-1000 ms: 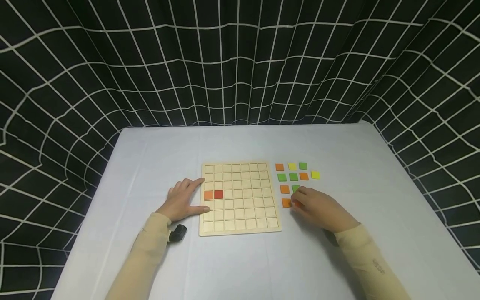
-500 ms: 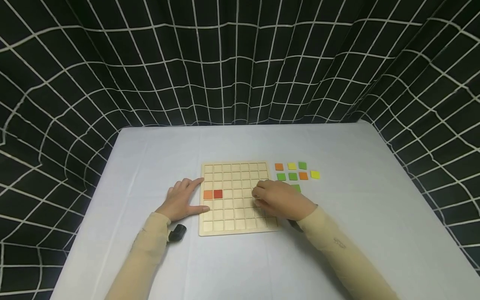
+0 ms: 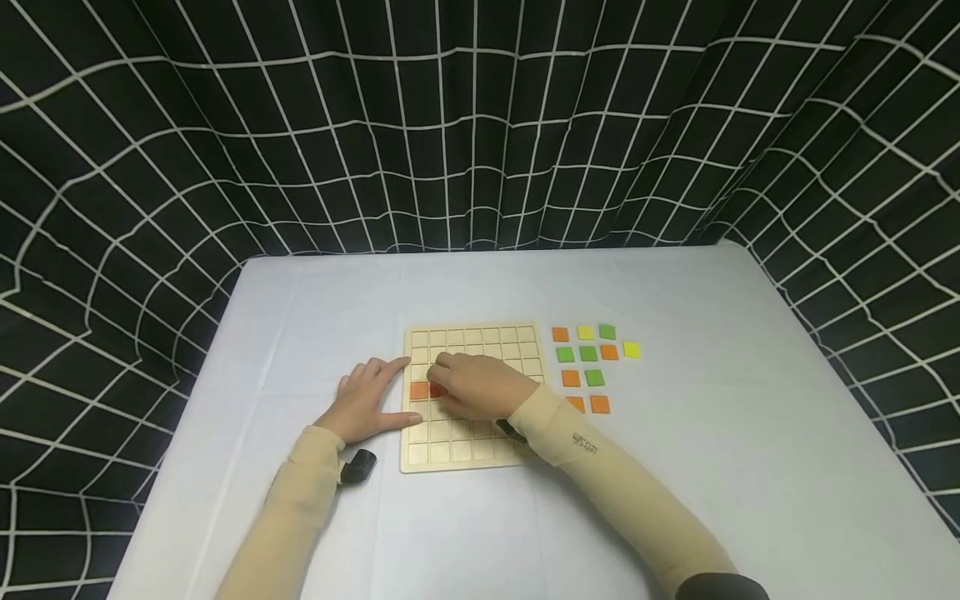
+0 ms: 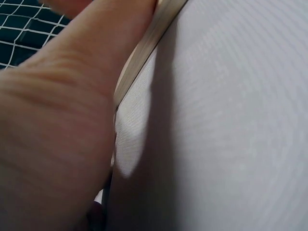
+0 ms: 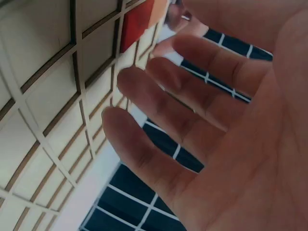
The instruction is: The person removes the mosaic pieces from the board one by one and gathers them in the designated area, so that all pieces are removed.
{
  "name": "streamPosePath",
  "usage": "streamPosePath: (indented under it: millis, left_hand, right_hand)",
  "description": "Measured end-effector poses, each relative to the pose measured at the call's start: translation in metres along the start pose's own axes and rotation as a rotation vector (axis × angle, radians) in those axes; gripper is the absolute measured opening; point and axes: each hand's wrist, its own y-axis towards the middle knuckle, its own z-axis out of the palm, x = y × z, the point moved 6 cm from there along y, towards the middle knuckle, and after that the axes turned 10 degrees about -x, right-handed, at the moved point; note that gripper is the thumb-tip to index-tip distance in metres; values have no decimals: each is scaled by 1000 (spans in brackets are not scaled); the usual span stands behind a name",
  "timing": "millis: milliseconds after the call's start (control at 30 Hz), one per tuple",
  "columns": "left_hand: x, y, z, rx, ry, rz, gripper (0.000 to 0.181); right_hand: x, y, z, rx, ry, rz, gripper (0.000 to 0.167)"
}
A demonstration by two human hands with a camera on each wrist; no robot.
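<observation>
A square wooden grid board point(image 3: 480, 450) lies on the white table, with an orange tile point(image 3: 418, 391) and a red tile point(image 3: 436, 391) side by side in its left cells. My left hand point(image 3: 363, 404) rests at the board's left edge, thumb and fingers spread. Over the board, my right hand point(image 3: 483, 385) has its fingertips by the red tile and partly covers it. In the right wrist view its fingers point(image 5: 159, 120) are loosely extended, the red tile point(image 5: 135, 24) lies past them, and nothing shows between them; the thumb tip is out of frame.
Several loose tiles lie in rows right of the board: orange ones point(image 3: 600, 404), green ones point(image 3: 594, 378) and yellow ones point(image 3: 632, 350). A dark curtain point(image 3: 495, 150) with a white grid hangs behind and beside the white table point(image 3: 337, 308).
My right hand has moved left from the loose tiles, across the board, to the red tile. The loose orange tile it covered now shows. The left hand has stayed put.
</observation>
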Motion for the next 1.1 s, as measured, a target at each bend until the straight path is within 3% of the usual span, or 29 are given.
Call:
streamPosePath:
  millis: [300, 800, 1100]
  left_hand:
    - [-3, 2, 4, 12, -5, 10, 99]
    - [0, 0, 1, 3, -11, -1, 98]
    - [3, 0, 3, 7, 1, -1, 99]
  right_hand:
    - [-8, 6, 15, 56, -81, 63, 23]
    - [0, 11, 18, 19, -132, -15, 16]
    - [1, 7, 14, -40, -83, -103, 15]
